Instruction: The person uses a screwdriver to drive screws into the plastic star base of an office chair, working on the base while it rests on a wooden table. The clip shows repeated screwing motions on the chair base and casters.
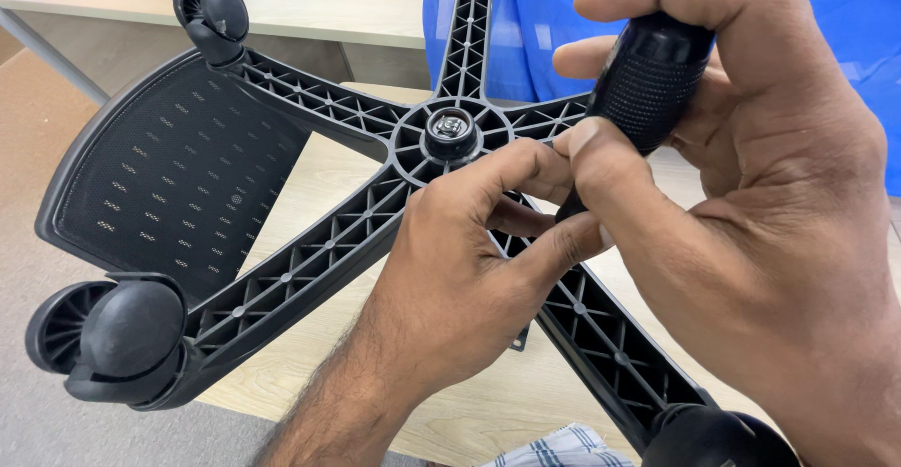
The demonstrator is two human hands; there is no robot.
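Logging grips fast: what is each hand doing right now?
Left hand: fingers pinched shut at the tool's lower end.
Right hand: closed around the black tool handle.

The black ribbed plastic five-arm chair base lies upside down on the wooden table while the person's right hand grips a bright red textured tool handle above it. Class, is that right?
Not quite. In the head view the textured tool handle gripped by the right hand is black, not red. The black ribbed plastic five-arm chair base does lie upside down on the wooden table.
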